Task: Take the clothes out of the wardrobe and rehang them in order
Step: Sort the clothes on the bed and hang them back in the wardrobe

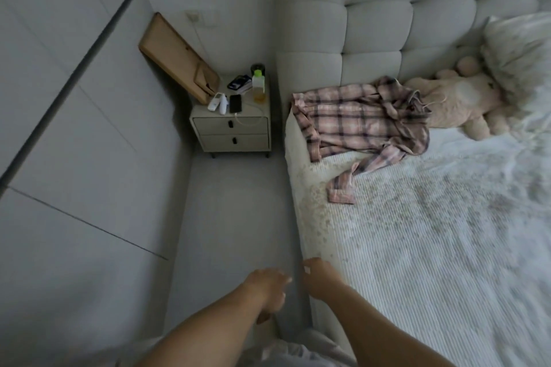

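**One shirt out on the bed, rehanging not begun**

Plaid shirt lies crumpled on the bed, up near the headboard, w/ one sleeve trailing down toward the bed's near edge. No hanger visible on or beside it. Just right of it sits a beige plush toy, touching or nearly touching the collar end; a pillow is behind that.

Wardrobe runs along the left; its panels look closed from this angle, so can't tell how many clothes are left inside.

Hands: both low in view, over the gap of floor between wardrobe and bed. Left hand has fingers loosely curled, holding nothing. Right hand is by the bed's edge, fingers relaxed, grip empty too – whether it touches the bedcover is unclear. Both well apart from the shirt.

Nightstand in the corner carries a phone on a cable, a bottle w/ green cap, a few small items; a wooden board leans against the wall beside it. None of it matters for the task.

Judgement: early stage. At least 1 garment appears to be out; nothing seen rehung. Left to do: prob. take out the rest, sort, hang back in order.
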